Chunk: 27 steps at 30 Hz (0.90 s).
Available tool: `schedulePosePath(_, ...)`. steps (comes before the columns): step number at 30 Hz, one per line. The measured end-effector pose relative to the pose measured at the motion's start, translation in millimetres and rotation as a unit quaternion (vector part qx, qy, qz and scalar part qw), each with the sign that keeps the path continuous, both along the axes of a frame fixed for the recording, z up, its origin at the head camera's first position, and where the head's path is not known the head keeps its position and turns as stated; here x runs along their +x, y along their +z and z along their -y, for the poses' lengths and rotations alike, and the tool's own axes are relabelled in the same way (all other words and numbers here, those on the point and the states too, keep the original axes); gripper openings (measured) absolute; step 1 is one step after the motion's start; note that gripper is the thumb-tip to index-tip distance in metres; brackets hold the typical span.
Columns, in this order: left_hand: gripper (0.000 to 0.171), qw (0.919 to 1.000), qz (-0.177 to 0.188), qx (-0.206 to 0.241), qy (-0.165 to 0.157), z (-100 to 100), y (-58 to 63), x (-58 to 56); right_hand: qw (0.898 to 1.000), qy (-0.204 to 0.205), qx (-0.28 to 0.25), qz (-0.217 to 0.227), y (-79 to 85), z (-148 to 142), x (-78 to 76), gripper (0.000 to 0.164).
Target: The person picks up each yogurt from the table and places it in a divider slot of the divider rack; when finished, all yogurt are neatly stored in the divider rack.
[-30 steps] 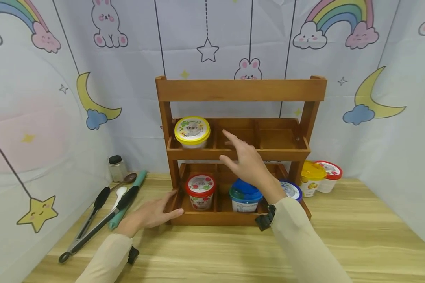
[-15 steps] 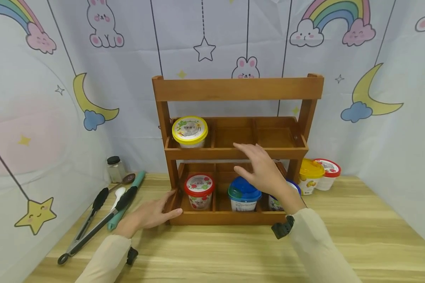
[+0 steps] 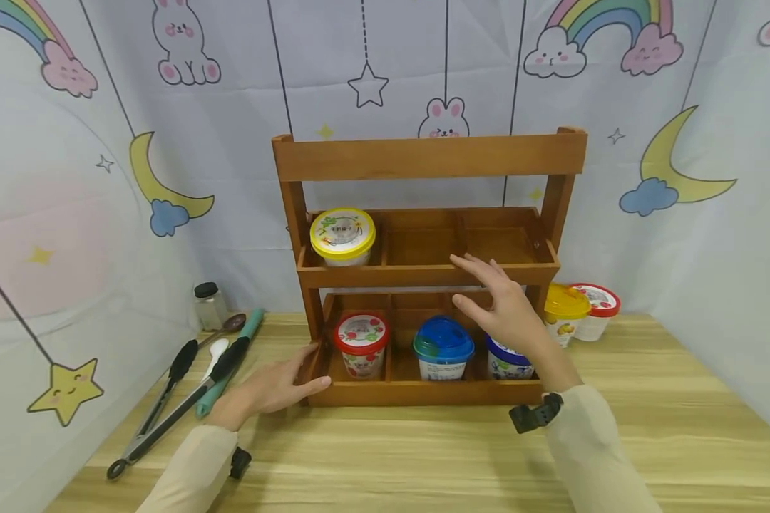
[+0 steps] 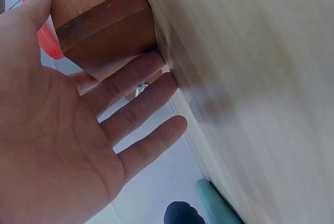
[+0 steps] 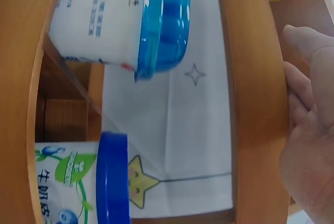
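Observation:
A two-tier wooden rack (image 3: 430, 158) stands against the cloth backdrop. My left hand (image 3: 269, 388) rests at its lower left front corner, fingers straight along the side panel, as the left wrist view also shows. My right hand (image 3: 507, 310) hovers before the right half of the upper tier, fingers relaxed, holding nothing. A yellow-lidded tub (image 3: 343, 236) sits in the upper left compartment. Below are a red-lidded tub (image 3: 362, 345), a tub with a domed blue lid (image 3: 443, 345) and a dark-blue-lidded tub (image 3: 505, 365), partly hidden by my right hand and forearm.
Right of the rack stand a yellow-lidded tub (image 3: 565, 308) and another red-lidded tub (image 3: 598, 311). On the left lie black-tipped tongs (image 3: 167, 417), a white spoon (image 3: 217, 350), a brown ladle (image 3: 234, 323) and a teal roll (image 3: 252, 326), near a black-capped jar (image 3: 210, 306).
My right hand has moved right and slightly down along the front of the upper tier, uncovering the middle compartment. My left hand stays at the rack's corner.

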State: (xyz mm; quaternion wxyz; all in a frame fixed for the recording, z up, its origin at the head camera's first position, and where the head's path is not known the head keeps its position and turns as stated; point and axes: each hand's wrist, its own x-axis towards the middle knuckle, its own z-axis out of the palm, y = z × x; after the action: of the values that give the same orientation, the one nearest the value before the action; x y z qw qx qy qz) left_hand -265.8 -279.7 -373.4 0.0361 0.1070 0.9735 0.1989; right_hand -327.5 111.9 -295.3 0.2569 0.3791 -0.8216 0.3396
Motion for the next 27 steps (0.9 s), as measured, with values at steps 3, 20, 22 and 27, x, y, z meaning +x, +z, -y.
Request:
schedulePosePath(3,0.088,1.0,0.003,0.0,-0.004,-3,-0.9,-1.1,1.0,0.003,-0.017,0.005,-2.1,-12,1.9,0.059)
schedulePosePath(20,0.089,0.9997,0.015,-0.02,-0.007,-1,0.9,-2.3,0.991,-0.108,-0.03,0.069,16.3,-73,12.0,0.044)
schedulePosePath(22,0.089,0.9997,0.018,-0.018,-0.007,-1,1.3,-1.9,0.99,-0.122,-0.036,0.063,16.7,-79,12.4,0.041)
schedulePosePath(27,0.09,0.9997,0.019,-0.013,-0.012,-2,0.9,-2.2,0.986,-0.145,-0.068,0.038,16.1,-94,11.0,0.034)
